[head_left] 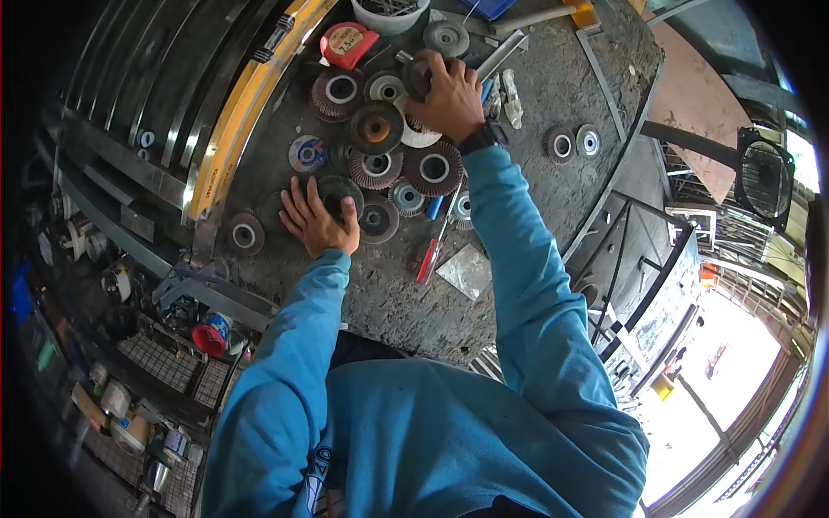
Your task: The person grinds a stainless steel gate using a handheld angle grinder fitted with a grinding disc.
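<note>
My left hand (321,223) lies with its fingers spread at the near left of a cluster of abrasive discs, touching a dark disc (338,192) partly hidden under it. At the far side of the cluster, my right hand (451,99) curls its fingers and thumb around a dark grinding disc (416,78). Between the hands are a black disc with an orange-brown centre (376,128) and several flap discs, including a brownish one (433,169). A disc with a blue and red label (307,154) sits beyond my left fingers.
A red tape measure (347,45) and a white tub (390,15) stand at the back. A yellow spirit level (237,116) runs along the left. Nearer lie a red-handled screwdriver (427,262) and a square plate (467,271). Two discs (561,145) rest at the right.
</note>
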Action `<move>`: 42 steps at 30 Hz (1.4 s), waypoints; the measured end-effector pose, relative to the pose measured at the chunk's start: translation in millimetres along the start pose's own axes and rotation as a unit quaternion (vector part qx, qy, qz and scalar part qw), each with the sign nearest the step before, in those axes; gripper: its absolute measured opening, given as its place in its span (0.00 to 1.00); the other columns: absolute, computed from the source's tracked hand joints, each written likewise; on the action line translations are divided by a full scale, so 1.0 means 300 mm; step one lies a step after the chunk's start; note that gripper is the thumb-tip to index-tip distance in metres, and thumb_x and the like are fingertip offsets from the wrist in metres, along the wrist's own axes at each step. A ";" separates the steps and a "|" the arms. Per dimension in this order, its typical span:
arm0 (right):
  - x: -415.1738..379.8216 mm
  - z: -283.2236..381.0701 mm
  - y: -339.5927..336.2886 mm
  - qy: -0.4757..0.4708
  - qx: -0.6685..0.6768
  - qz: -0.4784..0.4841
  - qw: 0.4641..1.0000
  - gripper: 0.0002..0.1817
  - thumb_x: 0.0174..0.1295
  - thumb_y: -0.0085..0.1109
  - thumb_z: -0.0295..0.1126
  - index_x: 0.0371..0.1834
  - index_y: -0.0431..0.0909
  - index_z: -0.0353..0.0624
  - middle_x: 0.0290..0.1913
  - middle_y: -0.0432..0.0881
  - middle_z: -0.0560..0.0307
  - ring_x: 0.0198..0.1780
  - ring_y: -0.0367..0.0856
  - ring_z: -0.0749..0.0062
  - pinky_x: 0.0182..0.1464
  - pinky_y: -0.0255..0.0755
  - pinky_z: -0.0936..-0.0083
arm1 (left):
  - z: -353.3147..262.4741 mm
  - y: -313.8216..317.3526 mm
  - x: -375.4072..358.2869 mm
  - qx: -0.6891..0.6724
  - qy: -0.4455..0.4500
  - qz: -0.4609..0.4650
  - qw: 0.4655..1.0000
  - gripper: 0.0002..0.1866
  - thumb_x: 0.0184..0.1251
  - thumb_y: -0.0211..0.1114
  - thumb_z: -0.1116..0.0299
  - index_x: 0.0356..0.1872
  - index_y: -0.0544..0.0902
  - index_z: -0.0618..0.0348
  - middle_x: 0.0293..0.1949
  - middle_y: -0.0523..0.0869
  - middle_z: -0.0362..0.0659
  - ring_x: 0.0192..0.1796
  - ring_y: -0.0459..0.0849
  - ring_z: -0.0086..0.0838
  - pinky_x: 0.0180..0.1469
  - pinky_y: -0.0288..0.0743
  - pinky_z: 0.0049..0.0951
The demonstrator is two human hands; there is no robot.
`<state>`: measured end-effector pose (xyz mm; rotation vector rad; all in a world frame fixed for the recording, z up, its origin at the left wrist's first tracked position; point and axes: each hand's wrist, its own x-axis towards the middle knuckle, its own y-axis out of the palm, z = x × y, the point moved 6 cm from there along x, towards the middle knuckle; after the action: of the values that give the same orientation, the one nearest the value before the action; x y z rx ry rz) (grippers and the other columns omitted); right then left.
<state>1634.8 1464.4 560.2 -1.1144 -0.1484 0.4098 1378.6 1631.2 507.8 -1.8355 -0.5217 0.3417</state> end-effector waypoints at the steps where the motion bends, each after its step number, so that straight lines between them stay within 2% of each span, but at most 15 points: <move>1: 0.023 -0.022 0.012 0.026 0.023 0.001 0.999 0.45 0.44 0.72 0.45 0.72 0.65 0.61 0.65 0.72 0.35 0.65 0.69 0.28 0.67 0.66 0.40 | -0.002 0.001 0.003 -0.001 -0.001 -0.004 1.000 0.42 0.74 0.38 0.30 0.76 0.62 0.52 0.79 0.58 0.53 0.81 0.49 0.58 0.78 0.41 0.67; 6: -0.029 -0.020 -0.128 0.014 0.225 -0.069 0.972 0.44 0.44 0.71 0.38 0.71 0.68 0.51 0.58 0.80 0.40 0.61 0.74 0.38 0.64 0.70 0.48 | 0.006 0.003 0.009 0.005 -0.013 0.007 1.000 0.42 0.74 0.40 0.30 0.76 0.62 0.52 0.79 0.57 0.53 0.81 0.48 0.58 0.77 0.41 0.68; 8: -0.130 -0.045 -0.212 0.013 0.181 -0.135 0.974 0.44 0.44 0.73 0.37 0.71 0.68 0.49 0.58 0.80 0.40 0.60 0.75 0.39 0.64 0.70 0.50 | 0.007 0.004 0.005 0.003 -0.018 0.015 1.000 0.42 0.73 0.43 0.31 0.76 0.62 0.52 0.79 0.57 0.53 0.81 0.48 0.58 0.77 0.42 0.68; 12: -0.404 -0.339 -0.215 0.270 -0.033 -0.176 0.946 0.49 0.50 0.73 0.44 0.77 0.60 0.55 0.62 0.75 0.39 0.67 0.67 0.37 0.67 0.64 0.41 | 0.013 0.010 0.001 -0.004 -0.013 0.019 1.000 0.42 0.74 0.42 0.30 0.76 0.61 0.51 0.79 0.55 0.52 0.82 0.47 0.57 0.77 0.40 0.68; 13: -0.446 -0.371 -0.179 0.271 -0.033 -0.174 0.946 0.49 0.50 0.73 0.44 0.77 0.60 0.55 0.62 0.75 0.39 0.67 0.67 0.37 0.67 0.64 0.41 | 0.011 0.008 0.003 -0.004 -0.008 0.016 1.000 0.41 0.74 0.43 0.31 0.76 0.61 0.51 0.79 0.55 0.52 0.82 0.47 0.57 0.77 0.40 0.68; 16: -0.594 -0.471 -0.074 0.415 -0.087 -0.053 0.904 0.51 0.50 0.74 0.49 0.79 0.56 0.64 0.70 0.65 0.34 0.71 0.60 0.31 0.68 0.60 0.36 | 0.010 0.008 -0.009 -0.003 -0.002 0.018 1.000 0.40 0.74 0.45 0.34 0.76 0.61 0.52 0.79 0.55 0.52 0.82 0.47 0.57 0.77 0.40 0.68; 19: -0.599 -0.455 -0.050 0.308 -0.074 -0.084 0.945 0.53 0.48 0.76 0.50 0.80 0.56 0.69 0.75 0.54 0.30 0.74 0.55 0.27 0.70 0.57 0.33 | 0.011 0.011 0.007 -0.003 -0.003 0.012 1.000 0.40 0.73 0.47 0.34 0.76 0.62 0.52 0.79 0.55 0.53 0.82 0.47 0.57 0.77 0.41 0.68; 26: -0.538 -0.426 -0.106 0.319 -0.015 -0.101 0.942 0.54 0.44 0.77 0.45 0.79 0.59 0.64 0.67 0.62 0.30 0.68 0.61 0.28 0.68 0.61 0.37 | 0.008 0.009 0.002 -0.005 -0.004 0.013 1.000 0.41 0.73 0.46 0.34 0.76 0.62 0.53 0.80 0.55 0.53 0.82 0.47 0.58 0.77 0.40 0.68; 28: -0.475 -0.284 -0.187 0.264 -0.062 -0.192 0.943 0.53 0.41 0.77 0.42 0.77 0.64 0.61 0.62 0.65 0.31 0.64 0.64 0.29 0.66 0.65 0.41 | 0.008 0.012 0.006 -0.002 -0.006 0.013 1.000 0.41 0.73 0.47 0.34 0.76 0.62 0.53 0.80 0.55 0.53 0.82 0.47 0.58 0.78 0.40 0.68; 30: -0.394 -0.087 -0.225 0.103 0.001 -0.231 0.968 0.53 0.41 0.77 0.38 0.78 0.63 0.64 0.58 0.66 0.33 0.59 0.69 0.37 0.65 0.66 0.43 | 0.009 0.011 -0.004 0.001 -0.004 0.021 1.000 0.41 0.73 0.47 0.34 0.76 0.62 0.53 0.80 0.55 0.53 0.82 0.47 0.57 0.78 0.40 0.68; 32: -0.323 0.109 -0.231 0.044 -0.054 -0.215 0.974 0.48 0.40 0.76 0.35 0.73 0.70 0.61 0.62 0.66 0.33 0.60 0.69 0.31 0.62 0.68 0.44 | 0.005 0.005 0.001 -0.012 -0.008 0.015 1.000 0.41 0.73 0.47 0.34 0.76 0.62 0.53 0.80 0.55 0.54 0.82 0.47 0.57 0.78 0.39 0.68; 35: -0.236 0.299 -0.119 -0.033 0.013 -0.142 0.989 0.43 0.39 0.73 0.34 0.68 0.73 0.60 0.61 0.67 0.35 0.61 0.70 0.35 0.60 0.68 0.42 | 0.009 0.010 -0.001 -0.001 -0.008 0.018 1.000 0.41 0.72 0.48 0.34 0.76 0.61 0.53 0.80 0.55 0.54 0.82 0.47 0.57 0.78 0.39 0.67; 37: -0.203 0.336 0.002 -0.056 0.021 -0.111 0.992 0.42 0.38 0.72 0.35 0.65 0.74 0.58 0.60 0.68 0.36 0.60 0.70 0.37 0.59 0.68 0.41 | 0.012 0.009 0.005 0.000 -0.008 0.018 1.000 0.42 0.72 0.49 0.34 0.76 0.61 0.53 0.80 0.55 0.54 0.82 0.46 0.57 0.78 0.39 0.67; 39: -0.175 0.369 0.101 -0.098 -0.146 -0.030 0.984 0.46 0.35 0.75 0.37 0.66 0.71 0.59 0.58 0.68 0.39 0.60 0.71 0.38 0.56 0.70 0.46 | 0.012 0.006 -0.002 0.000 -0.006 0.020 1.000 0.42 0.71 0.49 0.33 0.76 0.61 0.53 0.80 0.55 0.54 0.82 0.46 0.57 0.78 0.39 0.67; 42: -0.146 0.344 0.138 -0.067 -0.135 0.083 0.985 0.46 0.35 0.75 0.40 0.67 0.69 0.60 0.57 0.69 0.43 0.58 0.71 0.41 0.54 0.70 0.48 | 0.009 -0.005 0.008 -0.016 -0.016 0.026 0.999 0.47 0.66 0.56 0.30 0.77 0.60 0.52 0.80 0.54 0.53 0.82 0.45 0.57 0.78 0.38 0.67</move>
<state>1551.8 1549.3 572.4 -1.3724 -0.2352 0.6268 1379.3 1635.0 508.4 -1.8801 -0.5040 0.3999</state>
